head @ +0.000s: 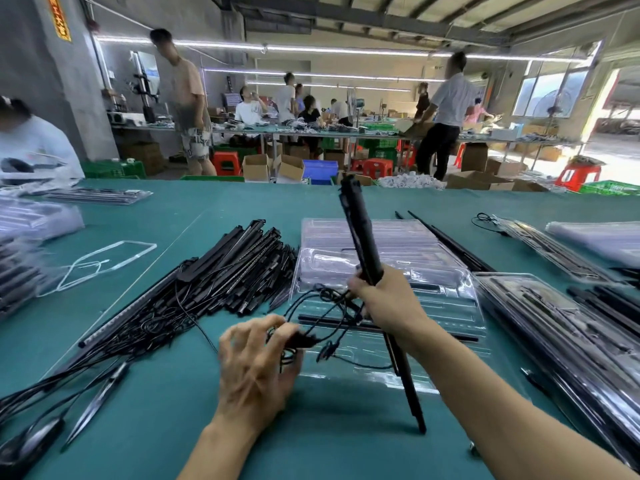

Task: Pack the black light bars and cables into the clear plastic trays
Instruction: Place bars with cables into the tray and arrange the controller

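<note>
Step in hand: loading one set into the clear plastic tray (433, 258). Right hand (381, 299) grips a bundle of black light bars (358, 230), steeply tilted above the tray. Left hand (256, 358) pinches the attached cable (322, 306) at its inline block, with the loops hanging tangled. One single bar (457, 337) lies across the tray. Next move, by judgement: lay the bundle flat in the long channels, then coil the cable into its recess.

Bare green table (166, 410) lay open near the centre and along the far edge. A heap of light bars (239, 268) blocked the left, a clear tray (446, 299) the middle, packed trays (540, 327) the right.
</note>
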{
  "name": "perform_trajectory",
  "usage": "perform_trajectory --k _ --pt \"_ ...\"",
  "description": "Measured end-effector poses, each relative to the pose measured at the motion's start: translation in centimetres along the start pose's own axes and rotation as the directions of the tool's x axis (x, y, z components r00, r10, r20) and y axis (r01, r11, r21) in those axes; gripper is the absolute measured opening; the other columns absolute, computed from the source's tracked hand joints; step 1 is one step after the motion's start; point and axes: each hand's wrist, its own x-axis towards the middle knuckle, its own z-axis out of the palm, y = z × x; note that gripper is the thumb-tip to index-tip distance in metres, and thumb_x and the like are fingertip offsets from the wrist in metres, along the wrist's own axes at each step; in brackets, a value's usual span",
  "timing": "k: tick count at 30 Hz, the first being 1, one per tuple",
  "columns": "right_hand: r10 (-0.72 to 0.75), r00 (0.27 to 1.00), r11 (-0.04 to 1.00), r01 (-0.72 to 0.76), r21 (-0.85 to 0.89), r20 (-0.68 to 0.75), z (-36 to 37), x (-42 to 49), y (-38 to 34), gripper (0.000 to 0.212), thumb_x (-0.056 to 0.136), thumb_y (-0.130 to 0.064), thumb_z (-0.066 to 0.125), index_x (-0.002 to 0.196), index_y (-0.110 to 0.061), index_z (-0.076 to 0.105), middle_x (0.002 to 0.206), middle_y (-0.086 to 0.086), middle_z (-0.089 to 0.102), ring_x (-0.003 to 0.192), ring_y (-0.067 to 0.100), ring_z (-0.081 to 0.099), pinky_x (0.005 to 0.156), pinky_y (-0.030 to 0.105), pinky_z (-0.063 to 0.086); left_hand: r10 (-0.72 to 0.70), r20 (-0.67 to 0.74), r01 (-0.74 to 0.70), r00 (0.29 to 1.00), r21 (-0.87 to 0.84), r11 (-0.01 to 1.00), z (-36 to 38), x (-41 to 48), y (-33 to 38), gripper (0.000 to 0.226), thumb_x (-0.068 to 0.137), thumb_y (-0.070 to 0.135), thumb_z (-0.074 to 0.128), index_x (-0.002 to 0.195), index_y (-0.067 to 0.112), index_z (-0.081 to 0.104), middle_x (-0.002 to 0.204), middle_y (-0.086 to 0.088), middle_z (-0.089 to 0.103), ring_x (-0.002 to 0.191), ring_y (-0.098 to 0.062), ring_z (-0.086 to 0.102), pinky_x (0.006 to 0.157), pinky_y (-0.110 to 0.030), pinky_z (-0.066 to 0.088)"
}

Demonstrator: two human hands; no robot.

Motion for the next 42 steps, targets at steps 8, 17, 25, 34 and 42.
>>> perform_trajectory --k 8,17,25,34,42 --pt "-0.061 0.936 0.998 0.045 0.053 0.347 -2.3 -1.5 -0.5 0.007 0.086 -0.015 0.074 0.086 -0.011 0.068 0.089 -0.002 0.074 0.051 0.012 0.06 0.044 0.019 0.044 -0.056 0.138 0.067 0.989 -0.08 0.995 0.3 -0.4 -0.8 0.062 0.067 0.005 0.087 0.111 0.027 0.051 0.093 0.002 0.065 0.077 -0.021 0.062 0.072 -0.036 0.041" --pt "-0.004 0.946 0.934 0.119 -0.337 0.323 -0.1 -3.3 0.5 0.011 0.086 -0.008 0.07 0.082 -0.012 0.06 0.072 0.003 0.063 0.056 0.017 0.063 0.062 0.035 0.058 0.068 0.247 -0.038 0.967 -0.126 0.991 0.0 -0.4 -0.5 0.083 0.088 0.077 0.028 0.139 0.017 0.055 0.1 0.006 0.055 0.089 -0.009 0.04 0.082 -0.036 0.032" --pt "-0.067 0.843 0.929 0.248 -0.275 0.533 0.1 -3.3 -0.8 0.011 0.082 -0.002 0.068 0.079 -0.01 0.061 0.089 0.014 0.071 0.094 0.028 0.069 0.075 0.032 0.055 -0.289 0.213 0.358 0.933 -0.484 0.799 0.1 -0.2 -0.9 0.053 0.091 0.073 0.009 0.096 0.071 0.061 0.102 0.041 0.06 0.106 0.004 0.047 0.095 -0.024 0.027" --pt "-0.217 0.862 0.967 0.253 -0.019 0.459 -1.0 -3.4 -1.6 0.019 0.085 0.011 0.064 0.08 -0.008 0.06 0.084 0.007 0.073 0.095 0.015 0.072 0.071 0.015 0.052 -0.217 0.271 0.288 0.938 -0.259 0.922 0.3 -0.3 -1.0 0.073 0.064 0.092 0.045 0.123 0.051 0.056 0.087 0.023 0.059 0.093 0.011 0.048 0.079 -0.024 0.028" --pt "-0.134 0.885 0.922 0.277 -0.272 0.446 0.0 -2.7 -1.6 0.016 0.083 0.002 0.064 0.077 -0.013 0.064 0.085 0.004 0.074 0.091 0.017 0.071 0.088 0.043 0.055 -0.235 0.34 0.319 0.91 -0.214 0.924 0.6 -0.2 -0.3 0.079 0.074 0.094 0.014 0.109 0.048 0.067 0.081 0.017 0.048 0.085 0.008 0.042 0.076 -0.031 0.026"
